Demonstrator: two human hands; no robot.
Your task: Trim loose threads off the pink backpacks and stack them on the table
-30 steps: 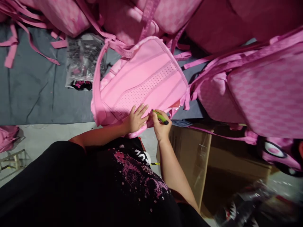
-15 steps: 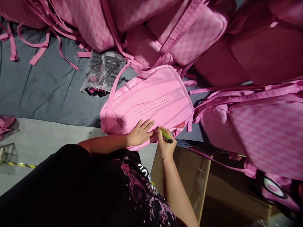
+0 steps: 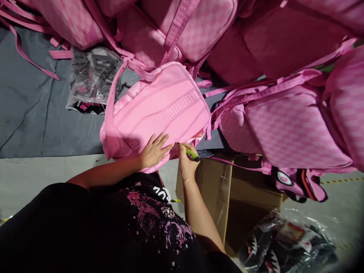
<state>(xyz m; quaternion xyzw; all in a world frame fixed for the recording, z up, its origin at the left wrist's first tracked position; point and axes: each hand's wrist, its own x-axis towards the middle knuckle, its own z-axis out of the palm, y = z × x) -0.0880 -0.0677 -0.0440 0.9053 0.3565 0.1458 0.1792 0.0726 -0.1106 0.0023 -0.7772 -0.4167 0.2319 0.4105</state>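
Note:
A pink backpack point(image 3: 159, 110) lies in front of me on the grey-covered table, its padded back panel with a perforated strip facing up. My left hand point(image 3: 155, 151) rests spread on the near part of that panel, holding nothing. In my right hand point(image 3: 187, 163) is a green marker pen point(image 3: 191, 152) with a black end, gripped between thumb and fingers. Its tip points at the bag's near edge, just right of my left fingers; whether it touches the fabric I cannot tell. A pink strap point(image 3: 112, 102) loops over the bag's left end.
Several pink checkered backpacks point(image 3: 298, 125) crowd the back and right. A clear plastic bag point(image 3: 93, 79) with dark contents lies on the grey cloth point(image 3: 25, 113). Below the table edge stand a cardboard box point(image 3: 207, 185) and a plastic-wrapped dark bundle point(image 3: 292, 242).
The view has shifted right and down, bringing the plastic-wrapped bundle into sight. My hands, the marker and the backpack keep nearly the same places relative to each other.

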